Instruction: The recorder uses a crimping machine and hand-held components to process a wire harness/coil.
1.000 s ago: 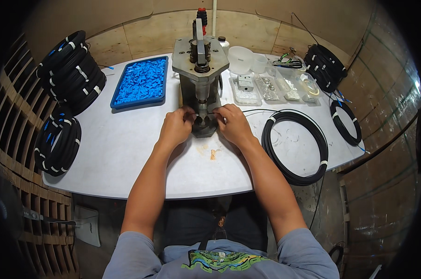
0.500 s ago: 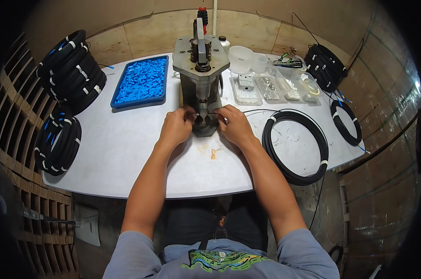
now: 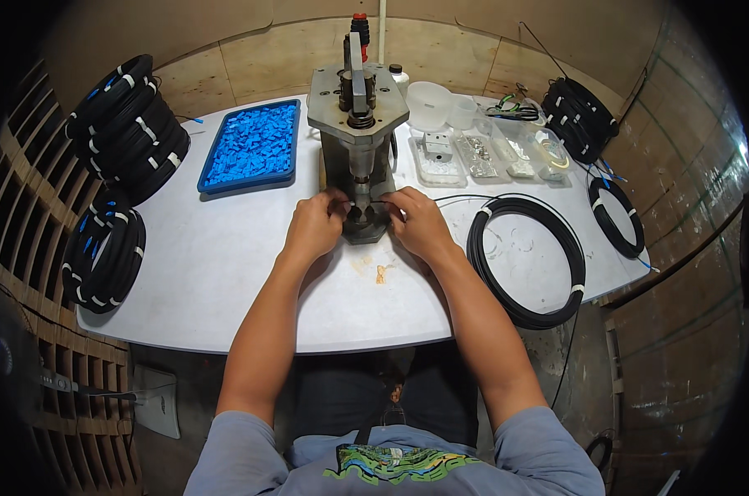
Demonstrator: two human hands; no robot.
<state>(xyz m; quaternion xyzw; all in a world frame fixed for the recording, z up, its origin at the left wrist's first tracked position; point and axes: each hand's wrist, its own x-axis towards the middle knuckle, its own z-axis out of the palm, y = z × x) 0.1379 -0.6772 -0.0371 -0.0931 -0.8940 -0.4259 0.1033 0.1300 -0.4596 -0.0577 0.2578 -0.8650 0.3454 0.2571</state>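
A metal bench press (image 3: 360, 120) with a lever on top stands at the middle of the table. Both hands are at its lower end, one on each side of the ram. My left hand (image 3: 317, 223) is closed in a pinch at the press's left side; whatever lies in its fingertips is too small and hidden to name. From the opposite side, my right hand (image 3: 422, 221) pinches a thin black cable (image 3: 457, 196) close to the ram. That cable runs rightward into a large black cable coil (image 3: 576, 256), tied with white bands, on the table.
A blue tray (image 3: 202, 188) of small blue parts stands left of the press. Stacked cable coils (image 3: 135, 132) and another bundle (image 3: 102, 256) line the left edge. Clear boxes (image 3: 441, 172), tubs (image 3: 429, 103) and more coils (image 3: 579, 122) sit at the right. Orange scraps (image 3: 381, 274) lie in front.
Nearly nothing differs. Both hands stay in the same pinch beside the press, and the whole view has shifted very slightly.
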